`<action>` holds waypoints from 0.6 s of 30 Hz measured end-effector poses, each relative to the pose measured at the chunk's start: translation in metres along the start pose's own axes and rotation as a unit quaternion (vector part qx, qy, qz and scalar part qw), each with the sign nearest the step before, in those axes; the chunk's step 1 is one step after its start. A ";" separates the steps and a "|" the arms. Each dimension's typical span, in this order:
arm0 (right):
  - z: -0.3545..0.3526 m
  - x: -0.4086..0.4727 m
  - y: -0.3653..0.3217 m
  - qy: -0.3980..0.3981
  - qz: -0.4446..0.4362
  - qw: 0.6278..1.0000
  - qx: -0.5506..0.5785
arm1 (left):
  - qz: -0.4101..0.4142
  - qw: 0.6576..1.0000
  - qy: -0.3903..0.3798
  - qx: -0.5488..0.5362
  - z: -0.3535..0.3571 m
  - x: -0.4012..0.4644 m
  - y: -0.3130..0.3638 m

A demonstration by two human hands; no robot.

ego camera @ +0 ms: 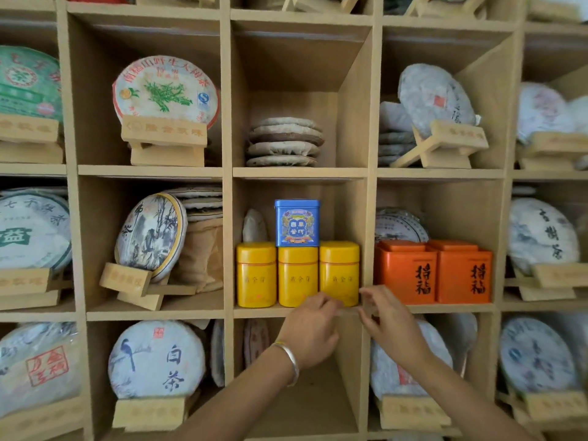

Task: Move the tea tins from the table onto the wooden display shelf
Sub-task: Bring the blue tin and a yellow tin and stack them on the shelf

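Three yellow tea tins stand in a row in the middle cubby of the wooden display shelf [299,172]: left [256,275], middle [297,275] and right [339,272]. A blue tin [297,223] sits on top of the middle yellow one. Two orange tins [405,272] [464,275] stand side by side in the cubby to the right. My left hand [313,329], with a silver bangle on its wrist, hovers at the shelf edge below the right yellow tin, fingers loosely curled near its base. My right hand [389,323] is beside the tin's lower right corner, fingers relaxed, holding nothing.
Wrapped round tea cakes on small wooden stands [165,135] fill the surrounding cubbies. A stack of bare tea cakes [283,143] lies in the cubby above the tins. A wrapped cake [254,226] leans behind the yellow tins. The table is out of view.
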State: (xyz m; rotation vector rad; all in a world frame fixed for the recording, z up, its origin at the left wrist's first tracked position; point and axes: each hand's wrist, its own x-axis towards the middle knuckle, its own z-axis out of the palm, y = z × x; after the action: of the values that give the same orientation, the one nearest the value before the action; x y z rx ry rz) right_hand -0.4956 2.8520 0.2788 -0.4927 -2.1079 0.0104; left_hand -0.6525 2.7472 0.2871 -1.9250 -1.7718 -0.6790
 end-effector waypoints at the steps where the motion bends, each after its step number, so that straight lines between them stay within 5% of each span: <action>1: 0.001 -0.001 0.001 -0.011 0.004 1.000 -0.007 | -0.011 1.000 0.003 -0.010 0.003 0.000 0.000; 18: 0.013 0.005 -0.005 0.005 0.074 0.997 0.007 | -0.150 0.987 0.036 -0.035 0.014 0.003 0.010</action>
State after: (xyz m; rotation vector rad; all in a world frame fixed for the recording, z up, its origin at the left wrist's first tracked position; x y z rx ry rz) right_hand -0.5106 2.8512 0.2768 -0.6383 -2.0557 0.1087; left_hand -0.6419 2.7569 0.2782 -1.6695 -2.0371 -0.9122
